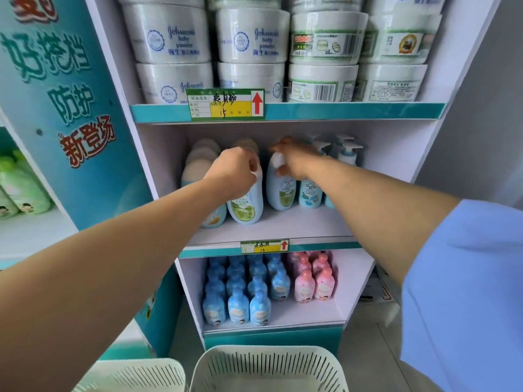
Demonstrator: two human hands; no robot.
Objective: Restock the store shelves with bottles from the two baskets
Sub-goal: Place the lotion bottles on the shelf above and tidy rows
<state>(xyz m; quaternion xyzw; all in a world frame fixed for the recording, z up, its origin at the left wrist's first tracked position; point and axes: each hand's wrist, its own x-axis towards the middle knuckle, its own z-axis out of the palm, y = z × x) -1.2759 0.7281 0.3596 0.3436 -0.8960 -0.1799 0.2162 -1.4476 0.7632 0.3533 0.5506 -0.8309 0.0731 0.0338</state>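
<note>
On the middle shelf my left hand grips the white cap of a pale blue bottle with a green label, which stands near the shelf's front. Just to its right, my right hand closes around the cap of a second matching bottle, set a little further back. Two white slotted baskets sit at the bottom of the view, the left basket and the right basket; no bottles show inside them.
Tan-capped bottles fill the shelf's left, pump bottles its right. White powder tubs stack on the top shelf. Small blue bottles and pink bottles fill the lower shelf. A teal panel stands left.
</note>
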